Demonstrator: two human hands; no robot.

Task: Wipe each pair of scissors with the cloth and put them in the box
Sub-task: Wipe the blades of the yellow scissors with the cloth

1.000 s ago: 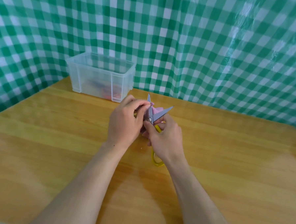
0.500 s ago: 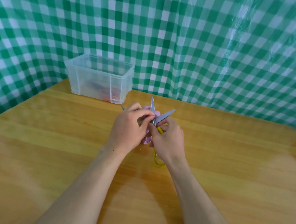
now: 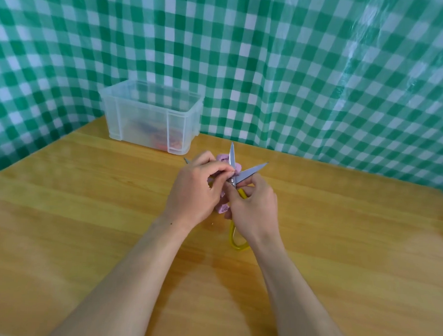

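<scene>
Yellow-handled scissors (image 3: 251, 171) are held over the middle of the table with their two grey blades spread apart and pointing up and away. My right hand (image 3: 255, 212) grips the yellow handles, one loop showing below my wrist. My left hand (image 3: 197, 192) holds a pink cloth (image 3: 224, 159) and pinches it against the left blade near the pivot. A thin grey tip (image 3: 187, 161) pokes out left of my left hand. The clear plastic box (image 3: 151, 118) stands at the far left of the table, with blurred red and dark items inside.
The wooden table (image 3: 339, 251) stretches around both hands. A green-and-white checked sheet (image 3: 297, 69) hangs behind the table and along its left side.
Both hands and the scissors have drifted slightly toward me and to the right. My left fingers with the cloth have slid down the left blade toward the pivot.
</scene>
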